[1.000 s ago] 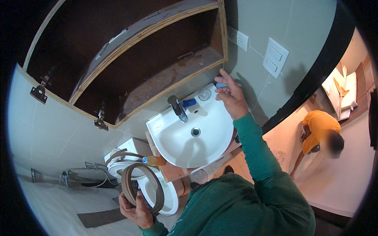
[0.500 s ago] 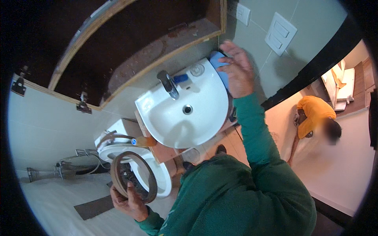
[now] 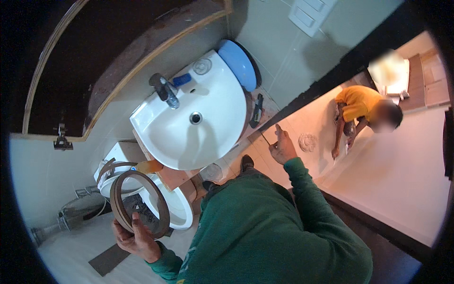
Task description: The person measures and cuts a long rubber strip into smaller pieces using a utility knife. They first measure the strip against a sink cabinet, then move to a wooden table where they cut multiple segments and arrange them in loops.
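Low beside the toilet (image 3: 182, 215), left hand (image 3: 135, 236) grips a coiled roll of brown edge banding (image 3: 139, 201) by its lower rim. Right hand (image 3: 283, 147), off the white washbasin's (image 3: 208, 137) front edge, pinches a thin dark tool (image 3: 265, 137). Blue dish (image 3: 239, 64) sits at the basin's back corner.

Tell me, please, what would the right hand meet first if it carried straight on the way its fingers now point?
The right hand points up and slightly left, toward the sink. It would probably reach the dark tool beside the white washbasin first, though depth is hard to judge in this fisheye view.
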Motion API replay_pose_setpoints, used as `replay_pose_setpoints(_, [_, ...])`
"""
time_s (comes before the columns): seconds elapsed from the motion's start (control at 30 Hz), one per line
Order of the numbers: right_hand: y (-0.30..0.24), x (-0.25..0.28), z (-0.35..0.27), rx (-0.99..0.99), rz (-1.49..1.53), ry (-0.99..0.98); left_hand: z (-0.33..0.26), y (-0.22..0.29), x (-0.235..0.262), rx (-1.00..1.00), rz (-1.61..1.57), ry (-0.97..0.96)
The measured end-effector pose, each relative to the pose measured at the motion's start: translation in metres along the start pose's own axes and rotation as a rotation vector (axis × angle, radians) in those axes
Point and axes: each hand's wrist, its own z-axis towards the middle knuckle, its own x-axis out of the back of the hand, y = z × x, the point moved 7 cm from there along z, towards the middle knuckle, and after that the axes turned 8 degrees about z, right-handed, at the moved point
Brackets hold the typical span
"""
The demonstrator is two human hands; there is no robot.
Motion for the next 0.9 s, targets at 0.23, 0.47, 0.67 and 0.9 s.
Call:
replay_pose_setpoints(0.23, [0.053,-0.026,0.016,-0.18,-0.02,0.035,0.005,0.024,-0.013,-0.089,0.053,0.008])
replay_pose_setpoints(0.47, [0.093,-0.046,0.053,-0.253,-0.064,0.044,0.0,0.04,-0.023,-0.194,0.112,-0.055])
replay_pose_setpoints(0.67, [0.11,-0.055,0.084,-0.346,-0.074,0.053,-0.01,0.045,-0.029,-0.206,0.137,-0.077])
replay_pose_setpoints(0.9, [0.089,-0.042,0.1,-0.399,-0.072,0.116,-0.017,0.05,-0.034,-0.185,0.112,-0.12])
